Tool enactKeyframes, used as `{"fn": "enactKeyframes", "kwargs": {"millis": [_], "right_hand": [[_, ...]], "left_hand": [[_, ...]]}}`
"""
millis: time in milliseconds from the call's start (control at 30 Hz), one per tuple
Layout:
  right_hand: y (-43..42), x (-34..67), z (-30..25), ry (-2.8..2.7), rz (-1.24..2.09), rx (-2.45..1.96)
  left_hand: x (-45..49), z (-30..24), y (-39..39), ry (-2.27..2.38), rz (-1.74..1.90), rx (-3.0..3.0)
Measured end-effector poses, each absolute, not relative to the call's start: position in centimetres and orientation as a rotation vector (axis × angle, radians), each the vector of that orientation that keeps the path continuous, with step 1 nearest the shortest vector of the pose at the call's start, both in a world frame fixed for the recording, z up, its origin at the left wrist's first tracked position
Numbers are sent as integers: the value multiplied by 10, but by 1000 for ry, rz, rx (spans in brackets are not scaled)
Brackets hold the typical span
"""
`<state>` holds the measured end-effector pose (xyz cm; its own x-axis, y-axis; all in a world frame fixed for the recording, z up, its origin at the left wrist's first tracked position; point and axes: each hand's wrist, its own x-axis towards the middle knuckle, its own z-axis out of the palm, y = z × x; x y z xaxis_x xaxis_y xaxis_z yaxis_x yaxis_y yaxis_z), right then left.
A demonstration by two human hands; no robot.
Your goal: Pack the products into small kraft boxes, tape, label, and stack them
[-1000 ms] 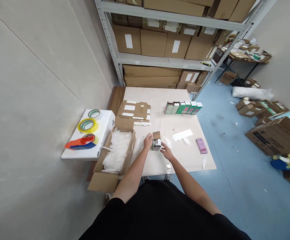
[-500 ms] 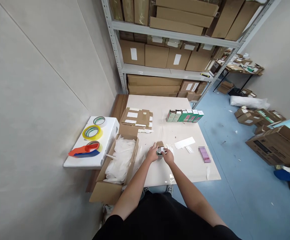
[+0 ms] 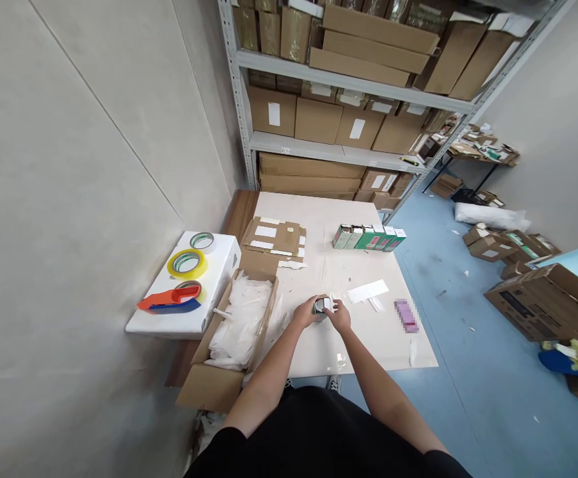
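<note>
A small box [image 3: 323, 305], grey-green and white on its open end, rests near the front of the white table [image 3: 319, 345]. My left hand [image 3: 305, 313] cups its left side with curled fingers. My right hand [image 3: 341, 317] is closed on its right side, fingers pressing on the white top. Most of the box is hidden between both hands.
An open carton of clear plastic bags [image 3: 239, 320] stands left of my hands. Flattened cardboard [image 3: 274, 237] and a row of green and white boxes [image 3: 369, 238] lie farther back. A white paper strip [image 3: 367, 291] and a pink item [image 3: 405, 315] lie right. Tape rolls [image 3: 187, 263] sit on a white side stand.
Both hands have closed in on the small box from either side; its brown flap, raised earlier, is no longer visible. The camera view has tilted up slightly.
</note>
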<state>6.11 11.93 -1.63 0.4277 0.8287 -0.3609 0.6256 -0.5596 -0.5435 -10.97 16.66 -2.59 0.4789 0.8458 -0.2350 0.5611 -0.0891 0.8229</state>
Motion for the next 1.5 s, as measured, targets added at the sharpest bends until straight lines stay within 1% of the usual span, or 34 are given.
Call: {"fn": "enactKeyframes", "kwargs": {"millis": [167,300,400,533,900,1133,1267,1400,1500], "right_hand": [[131,54,-11,-1328,855,-2387],[132,67,-9,-1177,852,-2400],[125,75,-15,-1133,782,-2368],[124,68,-19,-1313,709,-2285],[148,46,-4,-1531,884,-2515],[157,31,0,-1574,875,-2560],[152,29,1,-1644,772,-2499],[148,29,15,-1622,670,-2415],[152,35,38,-1546,753,-2376]], "left_hand": [[-111,-27,170,1204,350,1831],[-114,-27,171,1205,327,1797],[-113,-26,170,1190,375,1773],[-112,-25,167,1191,390,1753],[-109,-31,166,1245,334,1784],[-111,-36,165,1232,348,1797],[-111,-35,163,1260,347,1818],[-115,-34,163,1269,354,1789],[-117,-34,164,1307,344,1750]]}}
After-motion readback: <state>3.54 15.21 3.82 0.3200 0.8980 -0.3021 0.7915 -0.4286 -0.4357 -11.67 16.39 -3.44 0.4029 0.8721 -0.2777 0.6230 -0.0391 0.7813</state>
